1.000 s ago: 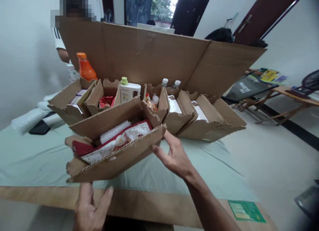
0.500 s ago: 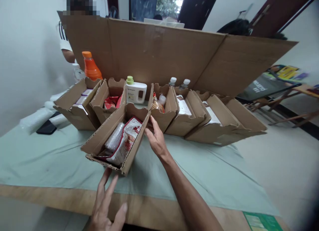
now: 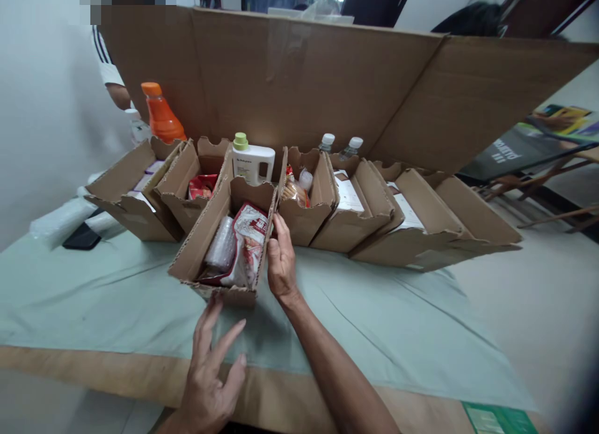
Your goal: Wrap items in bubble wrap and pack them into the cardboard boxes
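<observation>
I have the left hand (image 3: 206, 371) spread, fingertips at the box's (image 3: 241, 298) near end; the right hand (image 3: 282, 268) lies along its right wall, fingers close together. The box is nearer than the jug (image 3: 253, 162). Pushed askew, its far corner could snag the bin (image 3: 304, 225) to the right, jolting the pouch (image 3: 255, 225) inside.

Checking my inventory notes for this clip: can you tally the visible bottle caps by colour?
Orange cap: 1
Light green cap: 1
White caps: 3
Total: 5
</observation>
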### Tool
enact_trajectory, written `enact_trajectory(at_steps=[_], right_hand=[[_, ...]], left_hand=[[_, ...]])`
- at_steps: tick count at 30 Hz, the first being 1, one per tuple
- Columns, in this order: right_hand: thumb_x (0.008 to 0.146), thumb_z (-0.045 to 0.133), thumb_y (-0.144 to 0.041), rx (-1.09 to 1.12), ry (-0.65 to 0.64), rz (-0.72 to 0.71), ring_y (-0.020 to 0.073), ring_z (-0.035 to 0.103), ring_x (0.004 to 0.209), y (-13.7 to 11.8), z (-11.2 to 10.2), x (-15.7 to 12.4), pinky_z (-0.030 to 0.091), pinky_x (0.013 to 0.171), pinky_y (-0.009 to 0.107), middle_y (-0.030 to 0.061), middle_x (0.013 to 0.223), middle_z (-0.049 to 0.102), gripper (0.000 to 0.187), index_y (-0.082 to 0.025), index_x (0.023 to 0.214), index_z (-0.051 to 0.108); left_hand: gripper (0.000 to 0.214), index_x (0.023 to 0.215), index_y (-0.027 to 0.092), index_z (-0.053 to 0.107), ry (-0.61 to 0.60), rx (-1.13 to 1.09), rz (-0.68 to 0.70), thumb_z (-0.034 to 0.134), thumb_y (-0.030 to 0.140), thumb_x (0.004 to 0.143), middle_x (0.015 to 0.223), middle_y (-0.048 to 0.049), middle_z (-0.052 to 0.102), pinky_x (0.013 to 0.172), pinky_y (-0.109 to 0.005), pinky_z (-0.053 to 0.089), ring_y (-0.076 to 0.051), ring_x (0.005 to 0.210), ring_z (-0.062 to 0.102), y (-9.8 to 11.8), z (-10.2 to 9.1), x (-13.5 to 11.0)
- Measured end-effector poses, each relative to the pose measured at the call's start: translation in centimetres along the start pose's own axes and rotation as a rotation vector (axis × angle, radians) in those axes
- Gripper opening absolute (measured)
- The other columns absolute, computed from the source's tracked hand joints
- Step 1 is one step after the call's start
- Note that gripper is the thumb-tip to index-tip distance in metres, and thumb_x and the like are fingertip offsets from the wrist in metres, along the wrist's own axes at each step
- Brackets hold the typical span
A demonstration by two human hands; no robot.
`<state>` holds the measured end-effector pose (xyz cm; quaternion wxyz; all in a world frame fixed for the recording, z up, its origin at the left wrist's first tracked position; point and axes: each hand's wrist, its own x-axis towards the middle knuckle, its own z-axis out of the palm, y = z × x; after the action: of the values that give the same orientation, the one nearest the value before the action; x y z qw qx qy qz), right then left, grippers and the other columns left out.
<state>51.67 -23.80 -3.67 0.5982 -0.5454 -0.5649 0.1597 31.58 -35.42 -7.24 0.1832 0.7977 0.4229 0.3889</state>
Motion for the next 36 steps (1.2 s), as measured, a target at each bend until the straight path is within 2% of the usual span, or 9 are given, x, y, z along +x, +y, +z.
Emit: enact_trajectory(at_steps=[6, 11, 16, 20, 24, 26, 28, 32, 36], right_hand=[[0.1, 0.037, -0.055, -0.036, 0.135, 0.258, 0.026, 0.064, 0.121, 4.6, -0.5, -2.3, 0.047, 0.109, 0.044, 0.0151, 0.127, 0.071, 0.051, -0.018, 0.121, 0.066], [0.102, 0.036, -0.049, -0.036, 0.13, 0.311, 0.0221, 0.071, 0.093, 5.4, -0.7, -2.4, 0.056, 0.087, 0.036, 0.01, 0.102, 0.076, 0.044, -0.02, 0.107, 0.068], [0.096, 0.048, -0.046, -0.092, 0.136, 0.264, 0.0223, 0.069, 0.088, 5.1, -0.9, -2.4, 0.055, 0.083, 0.036, 0.0078, 0.095, 0.076, 0.032, -0.021, 0.1, 0.068], [0.09, 0.057, -0.041, -0.172, 0.18, 0.126, 0.0289, 0.067, 0.105, 2.6, -1.9, -2.4, 0.048, 0.098, 0.048, 0.0096, 0.106, 0.074, 0.023, -0.023, 0.1, 0.067], [0.09, 0.066, -0.034, -0.504, 0.132, -0.321, 0.0352, 0.055, 0.133, -2.7, -3.1, 0.5, 0.035, 0.111, 0.053, 0.014, 0.135, 0.067, 0.039, -0.025, 0.127, 0.062], [0.089, 0.069, -0.033, -0.691, -0.028, -0.454, 0.0367, 0.051, 0.137, -5.1, -3.1, 3.4, 0.032, 0.113, 0.053, 0.0158, 0.141, 0.064, 0.049, -0.021, 0.136, 0.059], [0.089, 0.069, -0.027, -0.84, -0.242, -0.486, 0.0352, 0.058, 0.125, -6.5, -2.8, 6.3, 0.032, 0.112, 0.053, 0.0147, 0.127, 0.071, 0.035, -0.019, 0.123, 0.068], [0.094, 0.062, -0.02, -0.978, -0.434, -0.504, 0.0296, 0.062, 0.099, -7.2, -2.7, 9.5, 0.035, 0.105, 0.052, 0.0089, 0.094, 0.076, 0.014, -0.021, 0.087, 0.075], [0.093, 0.065, -0.02, -0.941, -0.381, -0.51, 0.0282, 0.06, 0.101, -6.7, -2.7, 9.0, 0.038, 0.092, 0.045, 0.0099, 0.111, 0.074, 0.009, -0.02, 0.094, 0.074]], left_hand=[[0.044, 0.134, 0.024, 0.065, -0.055, -0.005, 0.066, 0.057, 0.014, 0.092, 0.161, -0.0131, 0.043, 0.12, -0.059, 0.041, -0.034, 0.153, 0.037, -1.5, 3.5, 6.6], [0.036, 0.122, 0.019, 0.071, -0.079, -0.028, 0.069, 0.058, 0.017, 0.089, 0.153, -0.0171, 0.052, 0.115, -0.059, 0.045, -0.034, 0.145, 0.047, -2.1, 5.2, 10.8], [0.031, 0.119, 0.023, 0.07, 0.135, 0.047, 0.112, 0.058, 0.017, 0.09, 0.133, -0.0119, 0.064, 0.112, -0.053, 0.048, -0.029, 0.13, 0.058, -2.9, 1.5, 12.9], [0.053, 0.141, 0.019, 0.058, 0.303, 0.212, 0.202, 0.057, 0.017, 0.088, 0.139, -0.0151, 0.061, 0.119, -0.055, 0.038, -0.033, 0.139, 0.051, -4.8, -3.0, 19.0], [0.074, 0.153, 0.011, 0.043, 0.217, 0.334, 0.247, 0.055, 0.017, 0.081, 0.151, -0.0182, 0.054, 0.123, -0.056, 0.029, -0.035, 0.149, 0.039, -6.9, -4.6, 27.0], [0.068, 0.146, 0.008, 0.053, 0.105, 0.41, 0.231, 0.053, 0.017, 0.078, 0.135, -0.0185, 0.066, 0.12, -0.057, 0.031, -0.035, 0.137, 0.052, -7.8, -4.4, 30.0], [0.052, 0.123, 0.011, 0.071, 0.014, 0.475, 0.216, 0.052, 0.016, 0.075, 0.107, -0.0169, 0.075, 0.113, -0.06, 0.037, -0.035, 0.115, 0.063, -8.6, -4.4, 31.8], [0.026, 0.08, 0.02, 0.076, -0.007, 0.517, 0.202, 0.054, 0.016, 0.067, 0.075, -0.014, 0.071, 0.095, -0.059, 0.046, -0.035, 0.092, 0.063, -10.3, -6.4, 31.5], [0.02, 0.073, 0.023, 0.073, 0.003, 0.566, 0.289, 0.055, 0.016, 0.067, 0.07, -0.0093, 0.067, 0.105, -0.06, 0.042, -0.031, 0.084, 0.062, -10.9, -8.7, 28.1]])
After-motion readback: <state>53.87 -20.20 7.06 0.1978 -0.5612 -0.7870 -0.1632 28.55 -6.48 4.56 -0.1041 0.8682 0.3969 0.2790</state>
